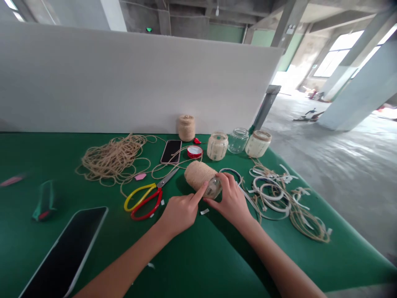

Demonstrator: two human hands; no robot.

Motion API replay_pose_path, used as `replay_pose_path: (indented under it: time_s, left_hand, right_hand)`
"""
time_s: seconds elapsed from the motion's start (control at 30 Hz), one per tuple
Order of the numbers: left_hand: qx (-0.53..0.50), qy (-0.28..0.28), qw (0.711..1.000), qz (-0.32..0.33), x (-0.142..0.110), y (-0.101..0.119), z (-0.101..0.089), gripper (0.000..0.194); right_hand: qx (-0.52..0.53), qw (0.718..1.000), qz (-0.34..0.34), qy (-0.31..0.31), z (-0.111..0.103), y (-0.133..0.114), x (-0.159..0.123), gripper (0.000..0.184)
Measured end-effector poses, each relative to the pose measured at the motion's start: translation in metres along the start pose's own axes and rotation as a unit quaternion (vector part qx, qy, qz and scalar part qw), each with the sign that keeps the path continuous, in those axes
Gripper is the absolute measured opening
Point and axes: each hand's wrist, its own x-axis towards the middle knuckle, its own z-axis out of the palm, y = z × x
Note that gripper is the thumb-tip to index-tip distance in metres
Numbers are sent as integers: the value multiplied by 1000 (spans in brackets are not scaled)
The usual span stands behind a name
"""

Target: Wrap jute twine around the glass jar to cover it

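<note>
Jar (200, 176), mostly twine-wrapped, tilted; my right hand (231, 198) grasps its bare glass end, left hand (182, 211) index finger touching, grip unclear.

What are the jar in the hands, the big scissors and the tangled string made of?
Jar: probably smooth, shiny glass, since it's see-through where bare. The wrapping round it seems to be twine, being tan, dull and rough.
Scissors: grey blades look like metal; the smooth, bright red and yellow handles may be plastic.
String: dull and tan, perhaps jute.
</note>
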Motion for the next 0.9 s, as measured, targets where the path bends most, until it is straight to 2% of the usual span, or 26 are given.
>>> replay_pose_path:
  time_s: [0.27,0.37,0.47,0.53,0.7,0.9]
  left_hand:
    - [3,3,1000,7,-1,-1,1,58]
    - [-3,1,1000,2,-1,0,-1,56]
    - [-2,-5,1000,1,0,1,-3,55]
    - [5,-7,1000,0,0,1,-3,57]
    - [17,-11,1000,1,0,1,-2,60]
    - [24,-11,1000,0,1,0,-2,60]
  right_hand:
    - [38,999,34,10,0,1,1,63]
    - [1,999,37,5,0,1,1,67]
    - [-59,998,22,10,0,0,0,81]
    - [-76,997,7,16,1,0,0,85]
    - [-27,1000,-2,11,4,2,0,68]
    - [33,999,8,2,3,2,1,65]
